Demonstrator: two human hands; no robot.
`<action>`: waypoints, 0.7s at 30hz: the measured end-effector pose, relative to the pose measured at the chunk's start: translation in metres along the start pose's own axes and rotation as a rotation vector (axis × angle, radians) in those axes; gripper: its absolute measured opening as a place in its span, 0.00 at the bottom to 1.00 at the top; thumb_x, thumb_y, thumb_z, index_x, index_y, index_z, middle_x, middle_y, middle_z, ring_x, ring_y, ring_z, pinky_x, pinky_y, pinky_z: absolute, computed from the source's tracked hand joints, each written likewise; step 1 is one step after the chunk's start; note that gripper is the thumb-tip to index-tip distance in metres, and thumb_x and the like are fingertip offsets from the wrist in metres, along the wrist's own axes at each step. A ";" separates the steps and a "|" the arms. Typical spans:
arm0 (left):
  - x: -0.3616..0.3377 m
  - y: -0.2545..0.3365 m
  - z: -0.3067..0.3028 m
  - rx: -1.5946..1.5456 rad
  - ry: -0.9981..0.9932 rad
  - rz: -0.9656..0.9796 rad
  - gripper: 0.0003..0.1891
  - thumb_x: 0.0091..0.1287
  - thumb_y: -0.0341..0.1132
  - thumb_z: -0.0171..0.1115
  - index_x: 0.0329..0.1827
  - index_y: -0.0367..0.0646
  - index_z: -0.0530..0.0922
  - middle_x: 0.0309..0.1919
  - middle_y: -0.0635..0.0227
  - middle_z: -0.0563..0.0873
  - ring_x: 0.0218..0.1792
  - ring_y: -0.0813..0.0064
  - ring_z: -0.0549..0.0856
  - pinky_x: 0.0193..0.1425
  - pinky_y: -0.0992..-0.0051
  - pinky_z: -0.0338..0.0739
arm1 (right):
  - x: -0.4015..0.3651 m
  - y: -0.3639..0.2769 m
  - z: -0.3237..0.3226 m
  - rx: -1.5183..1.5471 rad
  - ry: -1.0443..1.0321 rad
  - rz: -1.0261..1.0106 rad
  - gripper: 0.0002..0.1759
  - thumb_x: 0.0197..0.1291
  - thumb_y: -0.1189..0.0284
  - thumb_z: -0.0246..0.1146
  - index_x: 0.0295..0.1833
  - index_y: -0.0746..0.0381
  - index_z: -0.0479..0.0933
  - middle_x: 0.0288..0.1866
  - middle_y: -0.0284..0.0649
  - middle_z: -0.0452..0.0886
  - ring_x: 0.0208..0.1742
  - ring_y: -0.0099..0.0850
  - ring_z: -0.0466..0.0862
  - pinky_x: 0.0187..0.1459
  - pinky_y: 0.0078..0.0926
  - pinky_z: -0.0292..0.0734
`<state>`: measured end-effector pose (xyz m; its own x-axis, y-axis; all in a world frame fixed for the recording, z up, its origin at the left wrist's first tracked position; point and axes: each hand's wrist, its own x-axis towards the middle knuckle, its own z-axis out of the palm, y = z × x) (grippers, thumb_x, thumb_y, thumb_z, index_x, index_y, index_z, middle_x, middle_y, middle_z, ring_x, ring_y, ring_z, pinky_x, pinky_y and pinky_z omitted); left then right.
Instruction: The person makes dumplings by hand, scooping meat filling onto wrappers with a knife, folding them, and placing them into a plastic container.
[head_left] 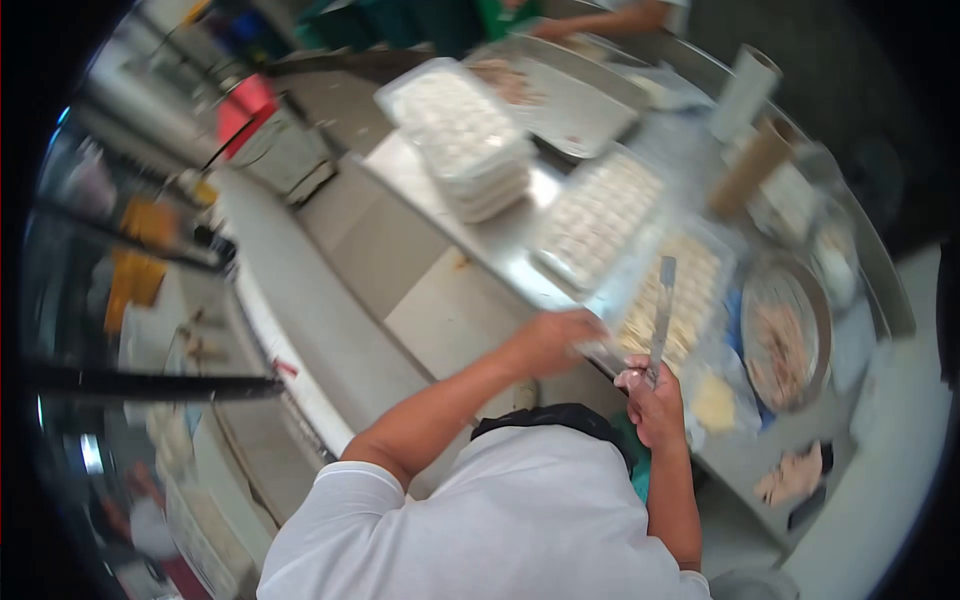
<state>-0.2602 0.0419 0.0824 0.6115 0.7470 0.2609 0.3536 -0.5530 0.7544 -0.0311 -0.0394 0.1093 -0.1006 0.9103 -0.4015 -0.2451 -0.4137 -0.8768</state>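
Observation:
My right hand (655,405) is closed around a flat metal spatula (662,310), whose narrow blade points up over the table edge. My left hand (560,340) is beside it, at the table's near edge, smeared by motion. A whitish blur shows at its fingertips, and I cannot make out whether it holds anything. Just beyond my hands lies a tray of small pale dumplings (680,285) in rows. A pale yellowish stack of what look like wrappers (713,402) lies on plastic to the right. Near it stands a round metal bowl (822,335) with pinkish-brown filling (778,350).
Another filled tray (600,215) and a stack of filled clear trays (460,130) stand farther back. A large metal pan (590,105) holds more filling, near another person's arm (610,22). Two upright rolls, one white (745,95) and one brown (752,170), stand at right.

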 end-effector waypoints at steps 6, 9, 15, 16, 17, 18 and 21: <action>0.088 -0.027 0.013 -0.029 -0.008 -0.227 0.11 0.60 0.29 0.70 0.46 0.40 0.85 0.45 0.58 0.86 0.45 0.57 0.87 0.51 0.66 0.81 | -0.082 0.038 -0.115 0.075 0.528 -0.084 0.19 0.67 0.65 0.65 0.55 0.66 0.75 0.32 0.38 0.81 0.16 0.16 0.66 0.16 0.15 0.60; 0.113 -0.016 0.037 -0.006 -0.084 -0.132 0.09 0.59 0.27 0.70 0.43 0.39 0.84 0.43 0.58 0.85 0.46 0.58 0.86 0.51 0.67 0.80 | -0.112 0.054 -0.142 0.006 0.714 -0.048 0.18 0.66 0.65 0.66 0.55 0.65 0.75 0.32 0.38 0.80 0.15 0.16 0.65 0.16 0.16 0.60; 0.145 0.001 0.091 -0.103 -0.242 -0.157 0.19 0.59 0.25 0.69 0.54 0.40 0.80 0.49 0.55 0.83 0.52 0.55 0.83 0.57 0.66 0.78 | -0.128 0.062 -0.168 -0.082 0.757 -0.011 0.17 0.66 0.63 0.66 0.52 0.63 0.77 0.32 0.36 0.80 0.15 0.16 0.65 0.15 0.16 0.59; 0.144 -0.001 0.101 -0.104 -0.246 -0.154 0.19 0.59 0.25 0.69 0.54 0.40 0.80 0.49 0.55 0.83 0.52 0.55 0.83 0.57 0.66 0.78 | -0.129 0.059 -0.172 -0.080 0.761 -0.011 0.17 0.66 0.63 0.66 0.52 0.63 0.77 0.32 0.36 0.80 0.15 0.16 0.65 0.15 0.16 0.59; 0.142 -0.005 0.111 -0.048 -0.290 -0.159 0.20 0.59 0.25 0.68 0.57 0.40 0.80 0.51 0.54 0.83 0.53 0.54 0.83 0.58 0.66 0.77 | -0.129 0.055 -0.176 -0.094 0.739 -0.011 0.16 0.67 0.63 0.65 0.52 0.63 0.78 0.32 0.35 0.80 0.17 0.16 0.67 0.17 0.16 0.61; 0.141 -0.002 0.117 0.009 -0.334 -0.163 0.22 0.60 0.25 0.68 0.59 0.41 0.80 0.53 0.54 0.83 0.54 0.53 0.82 0.59 0.66 0.77 | -0.129 0.051 -0.181 -0.107 0.716 -0.011 0.16 0.67 0.63 0.64 0.52 0.63 0.78 0.32 0.35 0.79 0.19 0.15 0.68 0.19 0.16 0.62; 0.138 0.000 0.120 0.122 -0.341 -0.125 0.22 0.58 0.24 0.67 0.58 0.42 0.81 0.53 0.53 0.84 0.54 0.52 0.82 0.63 0.63 0.75 | -0.127 0.049 -0.208 -0.162 0.694 -0.008 0.15 0.71 0.64 0.61 0.54 0.64 0.78 0.31 0.34 0.79 0.26 0.16 0.72 0.25 0.20 0.67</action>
<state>-0.0907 0.1005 0.0461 0.7516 0.6569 -0.0593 0.5094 -0.5210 0.6849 0.1707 -0.1773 0.0622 0.5506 0.7192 -0.4238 -0.0915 -0.4526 -0.8870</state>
